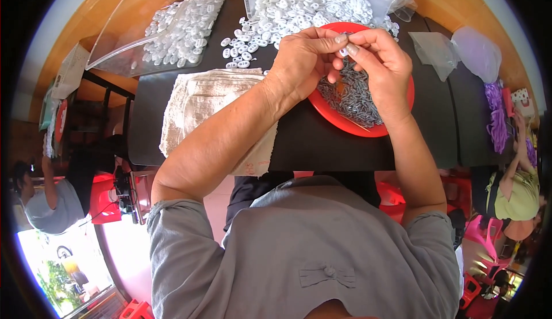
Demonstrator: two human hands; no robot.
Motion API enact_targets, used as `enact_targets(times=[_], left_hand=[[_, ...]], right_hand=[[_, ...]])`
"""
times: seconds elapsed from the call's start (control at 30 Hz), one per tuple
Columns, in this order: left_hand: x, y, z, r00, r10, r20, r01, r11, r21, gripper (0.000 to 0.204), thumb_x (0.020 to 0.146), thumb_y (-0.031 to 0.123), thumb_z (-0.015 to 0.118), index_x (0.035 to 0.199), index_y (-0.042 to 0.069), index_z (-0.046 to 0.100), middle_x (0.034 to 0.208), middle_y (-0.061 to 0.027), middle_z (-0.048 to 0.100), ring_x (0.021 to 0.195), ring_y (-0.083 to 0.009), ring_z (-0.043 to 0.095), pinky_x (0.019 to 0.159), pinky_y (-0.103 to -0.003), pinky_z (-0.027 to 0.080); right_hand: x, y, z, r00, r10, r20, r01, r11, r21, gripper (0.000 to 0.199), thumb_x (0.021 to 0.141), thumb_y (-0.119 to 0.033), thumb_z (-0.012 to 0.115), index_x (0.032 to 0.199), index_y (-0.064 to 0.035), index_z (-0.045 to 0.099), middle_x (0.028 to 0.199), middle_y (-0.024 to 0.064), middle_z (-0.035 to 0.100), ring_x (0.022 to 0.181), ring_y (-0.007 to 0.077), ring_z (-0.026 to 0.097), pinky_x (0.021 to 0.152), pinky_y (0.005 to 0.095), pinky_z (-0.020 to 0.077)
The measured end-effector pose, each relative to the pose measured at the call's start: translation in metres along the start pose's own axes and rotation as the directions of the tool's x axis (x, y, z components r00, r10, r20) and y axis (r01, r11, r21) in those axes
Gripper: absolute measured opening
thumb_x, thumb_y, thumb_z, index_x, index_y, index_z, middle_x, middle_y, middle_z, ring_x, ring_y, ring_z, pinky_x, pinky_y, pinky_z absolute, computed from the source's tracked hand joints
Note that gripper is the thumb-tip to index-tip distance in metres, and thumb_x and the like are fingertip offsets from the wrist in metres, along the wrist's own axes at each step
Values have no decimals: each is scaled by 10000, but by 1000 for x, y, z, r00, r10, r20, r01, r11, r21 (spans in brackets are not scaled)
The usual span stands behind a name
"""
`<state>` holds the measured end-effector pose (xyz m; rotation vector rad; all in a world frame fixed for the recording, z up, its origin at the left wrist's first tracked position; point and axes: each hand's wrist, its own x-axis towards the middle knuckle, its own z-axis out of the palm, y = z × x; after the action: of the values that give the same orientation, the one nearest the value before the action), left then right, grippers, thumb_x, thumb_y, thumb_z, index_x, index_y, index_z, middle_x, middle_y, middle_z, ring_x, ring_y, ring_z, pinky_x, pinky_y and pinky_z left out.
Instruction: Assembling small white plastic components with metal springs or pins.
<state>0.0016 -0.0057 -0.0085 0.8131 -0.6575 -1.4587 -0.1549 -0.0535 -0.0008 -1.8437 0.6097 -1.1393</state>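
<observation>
Both my hands meet over a red plate (pixel 409 102) with their fingertips pinched together. Between them shows a small white oval piece (pixel 344 52), along with a bit of something dark grey at the fingertips. My left hand (pixel 302 59) is closed, thumb against forefinger, at the left of this piece. My right hand (pixel 380 60) pinches from the right, its thumb against the white piece. Fingers partly hide what each one grips. Many small grey elongated pieces (pixel 353 97) lie heaped in the plate below, with a thin stick (pixel 361 126) near its front rim.
White oval pieces with holes (pixel 310 0) spill from a clear bag behind the plate. Another clear bag (pixel 181 29) of them lies at the far left. A folded beige cloth (pixel 192 103) is under my left forearm. Empty plastic bags (pixel 434 52) lie right. People sit on both sides.
</observation>
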Motion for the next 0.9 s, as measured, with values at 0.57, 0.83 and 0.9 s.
enact_targets(times=[0.57, 0.83, 0.9], left_hand=[[-6, -5, 11, 983, 180, -33, -166, 954, 249, 110, 902, 77, 630, 900, -32, 612, 743, -84, 620, 591, -159, 571, 513, -282, 456], [-6, -1, 10, 985, 155, -74, -140, 974, 177, 133, 920, 93, 603, 914, -40, 609, 765, -87, 614, 612, -155, 573, 510, -276, 456], [-7, -3, 12, 985, 157, -75, -141, 973, 185, 136, 924, 95, 598, 917, -40, 610, 768, -87, 612, 617, -155, 575, 511, -276, 458]], right_hand=[[3, -2, -1, 989, 81, -123, -66, 991, 119, 100, 867, -26, 636, 964, -4, 648, 875, 37, 649, 733, 83, 581, 626, 213, 444], [2, -3, 1, 989, 146, -39, -142, 986, 87, 94, 884, -71, 631, 949, -7, 652, 845, 21, 644, 734, 81, 587, 621, 210, 442], [2, -4, 1, 988, 143, -50, -138, 987, 87, 95, 885, -76, 631, 946, -6, 653, 839, 19, 643, 730, 81, 587, 619, 209, 442]])
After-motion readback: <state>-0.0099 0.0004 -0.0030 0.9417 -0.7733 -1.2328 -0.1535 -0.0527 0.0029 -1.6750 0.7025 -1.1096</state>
